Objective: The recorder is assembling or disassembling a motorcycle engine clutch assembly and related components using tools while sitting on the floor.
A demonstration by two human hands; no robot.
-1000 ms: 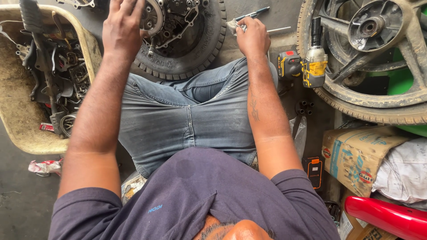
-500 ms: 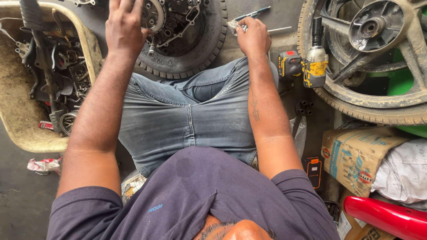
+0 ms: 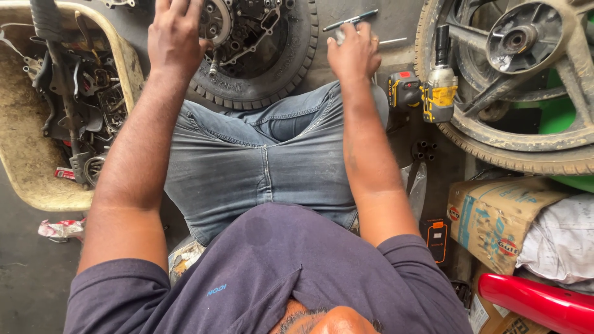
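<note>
L hand (image 3: pixel 175 34) resting on metal engine part (image 3: pixel 238 25) inside small tyre (image 3: pixel 272 68), fingers partly cut off at top edge, grip can't tell. R hand (image 3: pixel 354 52) closed on small tool (image 3: pixel 350 20) on floor. Yellow impact wrench (image 3: pixel 436 86) just beside R forearm, against big wheel (image 3: pixel 513 80).

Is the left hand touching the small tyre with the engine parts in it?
Touching. In the head view the left hand lies over the small tyre, with its fingers on the metal engine parts inside the rim, and no gap shows.
</note>
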